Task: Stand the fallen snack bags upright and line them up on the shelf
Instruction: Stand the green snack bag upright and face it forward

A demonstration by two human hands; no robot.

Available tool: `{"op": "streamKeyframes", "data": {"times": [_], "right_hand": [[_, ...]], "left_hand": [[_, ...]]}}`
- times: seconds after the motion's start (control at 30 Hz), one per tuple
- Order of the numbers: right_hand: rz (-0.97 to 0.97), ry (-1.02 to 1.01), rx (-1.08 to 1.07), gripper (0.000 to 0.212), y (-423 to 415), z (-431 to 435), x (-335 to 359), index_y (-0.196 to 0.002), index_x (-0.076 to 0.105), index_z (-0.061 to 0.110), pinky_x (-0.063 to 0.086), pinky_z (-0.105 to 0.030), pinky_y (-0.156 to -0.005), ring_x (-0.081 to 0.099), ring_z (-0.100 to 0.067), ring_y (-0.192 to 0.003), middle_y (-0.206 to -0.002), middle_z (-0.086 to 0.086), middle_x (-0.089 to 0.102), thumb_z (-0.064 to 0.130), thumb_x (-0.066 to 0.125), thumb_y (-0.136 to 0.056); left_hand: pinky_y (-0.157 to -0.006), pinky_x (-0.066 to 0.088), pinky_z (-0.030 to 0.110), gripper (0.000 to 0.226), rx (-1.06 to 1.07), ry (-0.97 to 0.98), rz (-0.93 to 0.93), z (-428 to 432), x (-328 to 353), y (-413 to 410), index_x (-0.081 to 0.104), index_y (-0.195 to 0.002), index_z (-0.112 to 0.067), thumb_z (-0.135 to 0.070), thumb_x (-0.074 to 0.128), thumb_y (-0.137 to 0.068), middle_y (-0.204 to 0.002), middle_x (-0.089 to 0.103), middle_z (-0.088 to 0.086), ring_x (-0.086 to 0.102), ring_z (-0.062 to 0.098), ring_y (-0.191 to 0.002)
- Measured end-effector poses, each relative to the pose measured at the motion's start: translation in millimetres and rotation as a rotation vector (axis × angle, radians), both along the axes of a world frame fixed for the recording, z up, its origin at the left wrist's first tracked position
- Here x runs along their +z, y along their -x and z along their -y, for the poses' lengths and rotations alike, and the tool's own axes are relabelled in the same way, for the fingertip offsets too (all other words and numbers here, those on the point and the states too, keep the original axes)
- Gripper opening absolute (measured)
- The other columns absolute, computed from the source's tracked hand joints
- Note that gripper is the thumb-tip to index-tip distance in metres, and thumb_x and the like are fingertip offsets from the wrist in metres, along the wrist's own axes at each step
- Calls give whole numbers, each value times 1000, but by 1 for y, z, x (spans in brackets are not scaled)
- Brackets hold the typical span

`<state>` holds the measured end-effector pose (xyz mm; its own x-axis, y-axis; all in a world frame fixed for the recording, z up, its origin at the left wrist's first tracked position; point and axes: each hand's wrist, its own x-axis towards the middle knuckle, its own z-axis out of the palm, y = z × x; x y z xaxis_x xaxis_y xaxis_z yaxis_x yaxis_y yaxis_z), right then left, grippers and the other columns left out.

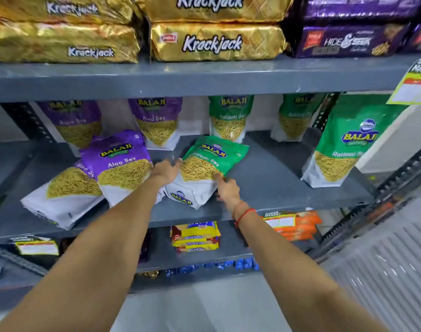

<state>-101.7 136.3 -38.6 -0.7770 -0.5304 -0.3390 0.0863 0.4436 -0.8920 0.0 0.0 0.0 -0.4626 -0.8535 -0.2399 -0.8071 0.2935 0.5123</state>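
On my shelf [271,164] I count four purple Balaji "Aloo Sev" bags and four green "Ratlami Sev" bags. Two purple ones [123,166] lie fallen toward the front left edge. The fallen green bag [204,168] lies mid-front, between my hands: left hand [166,171] and right hand [226,190], fingers spread, pressing its sides. Labels at the back blur.

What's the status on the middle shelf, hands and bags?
Left hand and right hand open, bracketing the fallen green Ratlami Sev bag. Bag leaning back, not upright. Two purple Aloo Sev bags down at left. Nothing blocking.
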Motion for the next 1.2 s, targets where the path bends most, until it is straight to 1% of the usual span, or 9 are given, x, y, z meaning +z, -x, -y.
{"op": "streamKeyframes", "data": {"times": [0.1,0.23,0.33,0.4,0.5,0.6,0.7,0.83,1.2], "right_hand": [[223,31,14,65,-4,6,-1,-129,45,0,56,-45,-84,58,-34,-102,-128,-18,52,49,57,-87],[222,-1,11,78,4,6,-9,-132,44,0,42,-46,-105,48,-37,-124,-136,-19,50,58,60,-82],[268,21,38,102,13,2,-13,-132,46,5,41,-44,-106,51,-33,-123,-133,-14,54,72,70,-58],[303,76,81,111,18,-1,-20,-126,52,9,48,-47,-101,60,-30,-114,-126,-11,62,74,77,-40],[346,221,124,65,17,-9,-16,-116,60,8,52,-47,-96,67,-28,-103,-112,-11,70,45,81,-66],[334,374,166,42,20,-16,-14,-117,60,8,50,-45,-100,66,-25,-107,-117,-11,69,21,74,-80],[288,489,252,41,22,-20,-6,-117,60,9,50,-45,-99,66,-25,-109,-118,-10,69,15,73,-80],[244,561,304,38,24,-23,-1,-115,60,11,50,-45,-99,64,-28,-112,-121,-12,67,8,72,-80],[230,576,316,37,35,-26,2,-116,57,10,57,-35,-88,66,-24,-104,-114,-8,68,5,70,-81]], "left_hand": [[-104,34,38,62,36,-118,-23,-3,-7,7,45,-137,-10,-53,34,-93,-138,47,27,44,40,-128],[-102,37,36,68,127,-282,-102,-15,-9,9,45,-136,-8,-54,47,-87,-140,48,20,46,36,-128],[-74,50,30,57,232,-660,-363,-28,-12,0,53,-118,-9,-53,58,-80,-106,66,11,62,25,-88],[-79,46,28,50,209,-772,-468,-35,-23,-2,52,-123,-15,-49,53,-86,-117,63,5,59,19,-92],[-104,30,31,63,194,-668,-572,-40,-33,-2,45,-135,-20,-53,57,-83,-142,45,1,42,20,-129],[-94,27,28,42,208,-648,-727,-49,-30,-6,47,-121,-21,-37,63,-85,-120,50,-6,42,12,-115],[-96,38,29,21,167,-629,-864,-54,-22,-16,58,-95,-23,-29,71,-79,-106,62,-10,57,8,-101],[-85,51,32,30,135,-569,-951,-56,-17,-24,64,-105,-22,-21,74,-76,-102,71,-5,69,6,-88],[-77,51,26,44,97,-537,-985,-56,-13,-14,59,-117,-13,-17,74,-76,-107,70,2,68,12,-93]]}}
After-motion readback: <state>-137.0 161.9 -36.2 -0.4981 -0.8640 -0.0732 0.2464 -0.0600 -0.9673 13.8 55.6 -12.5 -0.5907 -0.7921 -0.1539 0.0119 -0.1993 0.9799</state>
